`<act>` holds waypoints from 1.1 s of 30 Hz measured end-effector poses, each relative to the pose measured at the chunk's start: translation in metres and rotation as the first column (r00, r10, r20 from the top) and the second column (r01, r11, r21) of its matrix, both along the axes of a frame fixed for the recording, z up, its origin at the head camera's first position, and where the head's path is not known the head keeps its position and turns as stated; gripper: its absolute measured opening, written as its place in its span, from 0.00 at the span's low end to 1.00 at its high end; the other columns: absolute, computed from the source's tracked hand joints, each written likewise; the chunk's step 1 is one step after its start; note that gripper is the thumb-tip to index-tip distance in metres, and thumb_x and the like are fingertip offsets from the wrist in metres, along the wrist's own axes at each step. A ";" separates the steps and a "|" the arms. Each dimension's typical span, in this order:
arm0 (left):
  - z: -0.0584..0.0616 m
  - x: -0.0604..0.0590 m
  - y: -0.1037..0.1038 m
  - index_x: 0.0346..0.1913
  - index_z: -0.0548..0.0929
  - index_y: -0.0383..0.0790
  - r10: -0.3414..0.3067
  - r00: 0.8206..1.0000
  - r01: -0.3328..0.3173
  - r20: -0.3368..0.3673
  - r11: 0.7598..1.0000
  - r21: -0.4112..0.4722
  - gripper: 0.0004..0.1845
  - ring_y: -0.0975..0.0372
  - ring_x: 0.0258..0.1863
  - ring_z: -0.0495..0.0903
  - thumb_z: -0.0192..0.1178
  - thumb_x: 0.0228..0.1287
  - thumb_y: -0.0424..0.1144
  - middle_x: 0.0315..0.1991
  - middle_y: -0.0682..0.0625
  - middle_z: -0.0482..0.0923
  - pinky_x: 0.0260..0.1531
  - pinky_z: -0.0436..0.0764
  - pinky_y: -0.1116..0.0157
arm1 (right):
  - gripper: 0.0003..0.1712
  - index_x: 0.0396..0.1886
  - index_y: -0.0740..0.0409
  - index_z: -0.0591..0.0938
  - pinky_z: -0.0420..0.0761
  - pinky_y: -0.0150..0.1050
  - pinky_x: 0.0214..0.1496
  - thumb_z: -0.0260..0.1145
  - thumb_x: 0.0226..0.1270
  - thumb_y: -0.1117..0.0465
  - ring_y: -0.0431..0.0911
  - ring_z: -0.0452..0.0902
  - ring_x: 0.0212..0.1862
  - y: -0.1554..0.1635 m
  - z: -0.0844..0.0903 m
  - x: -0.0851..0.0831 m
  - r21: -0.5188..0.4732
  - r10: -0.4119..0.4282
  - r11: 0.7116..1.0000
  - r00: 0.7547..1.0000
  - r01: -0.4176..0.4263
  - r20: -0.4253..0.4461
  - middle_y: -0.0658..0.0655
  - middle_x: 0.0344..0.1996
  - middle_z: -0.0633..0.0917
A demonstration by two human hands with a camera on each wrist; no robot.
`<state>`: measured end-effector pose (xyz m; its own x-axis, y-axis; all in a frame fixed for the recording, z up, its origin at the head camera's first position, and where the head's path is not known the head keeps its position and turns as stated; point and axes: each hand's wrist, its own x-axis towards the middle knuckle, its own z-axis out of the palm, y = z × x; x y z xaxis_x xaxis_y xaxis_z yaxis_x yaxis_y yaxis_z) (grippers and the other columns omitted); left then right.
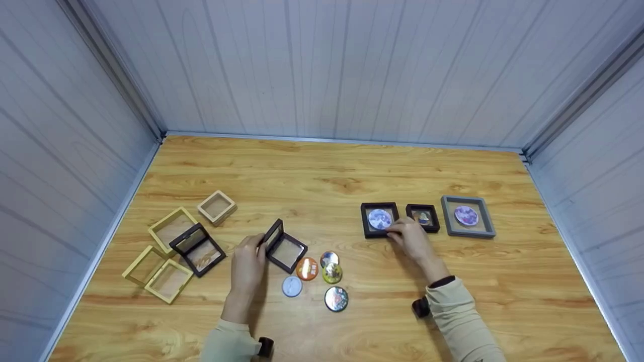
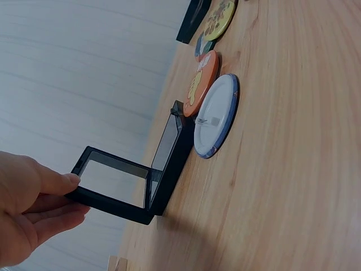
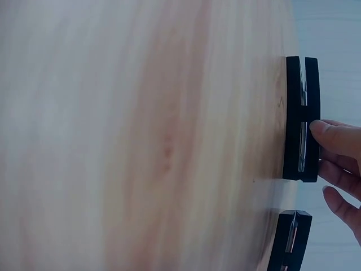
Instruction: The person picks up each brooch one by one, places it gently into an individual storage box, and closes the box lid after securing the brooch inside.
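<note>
My left hand [image 1: 247, 264] pinches the raised lid of a hinged black display frame [image 1: 287, 252] between thumb and fingers; its lower half rests on the table, with clear film in its window. My right hand [image 1: 411, 240] is at the near right corner of a closed black display frame [image 1: 368, 229], thumb on its edge and fingertips over its top. A purple-blue round badge [image 1: 380, 219] sits inside that frame. Beside the left-hand frame lie an orange badge [image 2: 201, 84] and a badge turned back side up [image 2: 216, 116], its pin showing.
Further badges [image 1: 336, 298] lie between the hands. Right of the right hand are a small black frame [image 1: 434, 226] and a grey frame [image 1: 469, 233], each with a badge inside. At left lie yellow frames [image 1: 168, 281], an open black frame [image 1: 217, 260] and a small beige frame [image 1: 221, 217].
</note>
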<state>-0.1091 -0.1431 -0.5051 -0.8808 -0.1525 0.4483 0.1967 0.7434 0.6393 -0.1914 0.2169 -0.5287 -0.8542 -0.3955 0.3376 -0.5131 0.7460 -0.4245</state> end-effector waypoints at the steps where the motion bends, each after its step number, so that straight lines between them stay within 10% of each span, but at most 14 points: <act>1: 0.000 0.000 0.000 0.37 0.80 0.24 -0.002 1.000 0.002 0.001 1.000 0.000 0.09 0.48 0.35 0.78 0.60 0.49 0.23 0.32 0.38 0.79 0.38 0.76 0.55 | 0.05 0.29 0.64 0.84 0.76 0.42 0.38 0.67 0.49 0.71 0.50 0.76 0.33 0.000 0.000 0.000 -0.002 0.000 1.000 1.000 0.000 0.003 0.57 0.27 0.80; 25: 0.000 -0.004 0.002 0.38 0.79 0.25 -0.021 0.999 0.020 0.037 1.000 0.022 0.09 0.48 0.35 0.78 0.58 0.51 0.22 0.33 0.38 0.78 0.36 0.76 0.55 | 0.05 0.28 0.63 0.84 0.74 0.45 0.40 0.69 0.48 0.69 0.52 0.75 0.35 -0.007 -0.002 -0.005 -0.001 -0.059 0.998 0.998 0.059 -0.035 0.57 0.28 0.80; 33: 0.000 -0.004 0.002 0.38 0.79 0.25 -0.022 0.999 0.020 0.037 0.999 0.044 0.09 0.48 0.35 0.78 0.59 0.51 0.23 0.33 0.38 0.79 0.38 0.76 0.56 | 0.10 0.30 0.64 0.83 0.76 0.43 0.39 0.70 0.44 0.70 0.51 0.75 0.34 -0.022 0.004 0.006 -0.103 0.046 0.993 0.994 -0.057 -0.104 0.57 0.28 0.79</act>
